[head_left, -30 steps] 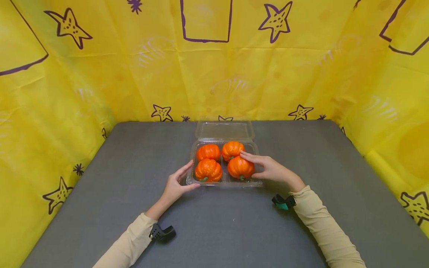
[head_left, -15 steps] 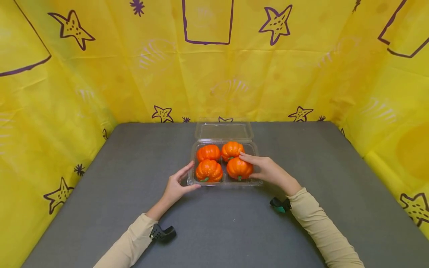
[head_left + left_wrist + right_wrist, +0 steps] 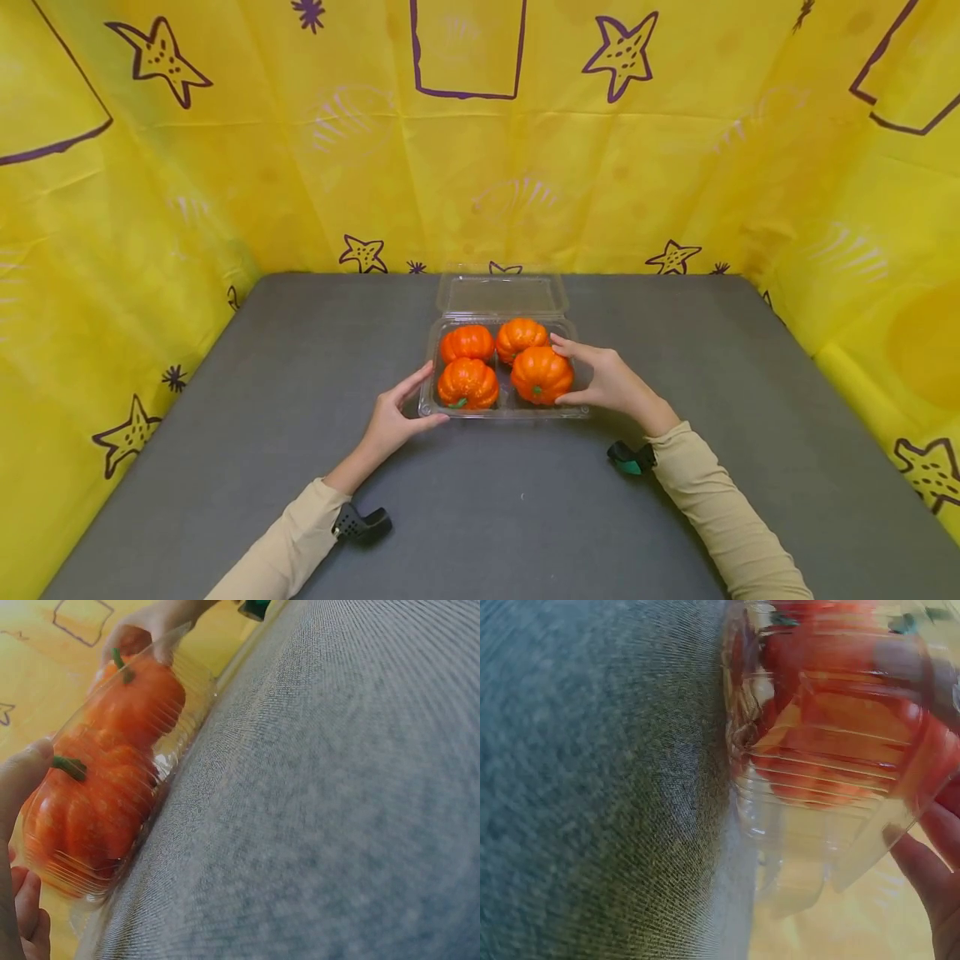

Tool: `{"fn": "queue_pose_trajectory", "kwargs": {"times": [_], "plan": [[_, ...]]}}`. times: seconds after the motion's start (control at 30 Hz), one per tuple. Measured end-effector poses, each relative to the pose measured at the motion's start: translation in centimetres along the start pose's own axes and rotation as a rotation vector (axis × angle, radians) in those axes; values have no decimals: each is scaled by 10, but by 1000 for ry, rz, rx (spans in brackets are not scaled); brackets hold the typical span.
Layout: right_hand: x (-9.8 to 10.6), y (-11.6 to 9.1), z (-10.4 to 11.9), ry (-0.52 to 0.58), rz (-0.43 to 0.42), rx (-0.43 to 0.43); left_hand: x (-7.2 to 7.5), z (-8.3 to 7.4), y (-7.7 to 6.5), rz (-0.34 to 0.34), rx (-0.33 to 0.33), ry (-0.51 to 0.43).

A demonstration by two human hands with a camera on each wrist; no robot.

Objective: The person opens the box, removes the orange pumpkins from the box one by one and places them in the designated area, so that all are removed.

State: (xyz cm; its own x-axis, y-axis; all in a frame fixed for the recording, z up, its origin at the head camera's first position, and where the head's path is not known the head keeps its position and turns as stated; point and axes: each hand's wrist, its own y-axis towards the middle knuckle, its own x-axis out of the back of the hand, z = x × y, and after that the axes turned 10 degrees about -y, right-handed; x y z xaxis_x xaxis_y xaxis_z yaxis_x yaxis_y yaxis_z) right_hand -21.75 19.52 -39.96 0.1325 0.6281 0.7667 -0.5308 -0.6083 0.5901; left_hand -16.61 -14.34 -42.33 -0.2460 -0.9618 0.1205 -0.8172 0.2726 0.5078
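A clear plastic clamshell container lies on the table with its lid folded back. Several small orange pumpkins with green stems sit in it, among them a front left pumpkin and a rear right pumpkin. My left hand holds the container's front left corner, thumb on the front rim and fingers along the left side. With thumb and fingers, my right hand grips the front right pumpkin, which is slightly raised. In the right wrist view the clear wall partly blurs the pumpkins.
The grey cloth-covered table extends around the container. Yellow fabric with starfish drawings encloses the back and sides. A black wrist-camera mount sits on the left wrist, another mount on the right.
The front right pumpkin has shifted slightly left, then back right and up, its stem turning more toward the camera. My right hand's fingers and thumb have moved around it. The left hand stays put.
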Motion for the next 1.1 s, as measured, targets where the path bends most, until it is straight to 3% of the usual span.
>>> {"fn": "queue_pose_trajectory", "kwargs": {"times": [0.17,0.33,0.47,0.73,1.1], "plan": [[1,-1,4,126,-6,-123,-1,1,-1,2,-3,4],[12,5,20,248,-9,-177,-1,0,-1,6,0,5],[23,12,35,259,12,-170,0,0,-1,5,1,4],[23,14,39,253,-24,-168,0,-1,-2,2,-4,11],[25,12,36,318,-30,-275,0,-3,-1,5,-5,26]]}}
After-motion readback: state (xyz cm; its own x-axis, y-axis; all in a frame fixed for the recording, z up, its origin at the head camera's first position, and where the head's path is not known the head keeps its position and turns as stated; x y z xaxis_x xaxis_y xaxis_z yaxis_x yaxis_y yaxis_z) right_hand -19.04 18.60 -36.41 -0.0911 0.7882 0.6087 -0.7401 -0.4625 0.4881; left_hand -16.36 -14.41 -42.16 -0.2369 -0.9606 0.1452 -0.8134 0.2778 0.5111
